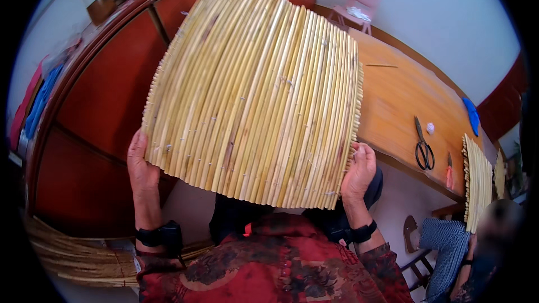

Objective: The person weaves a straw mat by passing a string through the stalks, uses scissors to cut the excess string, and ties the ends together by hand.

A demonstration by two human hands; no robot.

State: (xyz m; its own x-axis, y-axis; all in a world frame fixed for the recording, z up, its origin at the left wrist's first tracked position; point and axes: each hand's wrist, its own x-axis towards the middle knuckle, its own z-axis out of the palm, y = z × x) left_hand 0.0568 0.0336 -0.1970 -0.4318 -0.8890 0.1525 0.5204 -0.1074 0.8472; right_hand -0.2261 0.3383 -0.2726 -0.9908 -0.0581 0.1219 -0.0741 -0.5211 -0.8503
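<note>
A large mat of pale yellow stalks (252,90), laid side by side and tied with thin thread, is held up in front of me. Bits of thread stick out from its face. My left hand (143,157) grips its lower left edge, and my right hand (358,171) grips its lower right edge; some fingers of both hands are hidden by the mat. The mat tilts away from me, its far edge partly covering the red cabinet and the wooden table behind.
The wooden table (404,106) at right bears black scissors (424,148), a red-handled tool (449,173), a white ball (430,128) and a thin stick (382,65). A person at right has another stalk mat (477,182). Stalk bundles (84,252) lie lower left, below the red cabinet (106,90).
</note>
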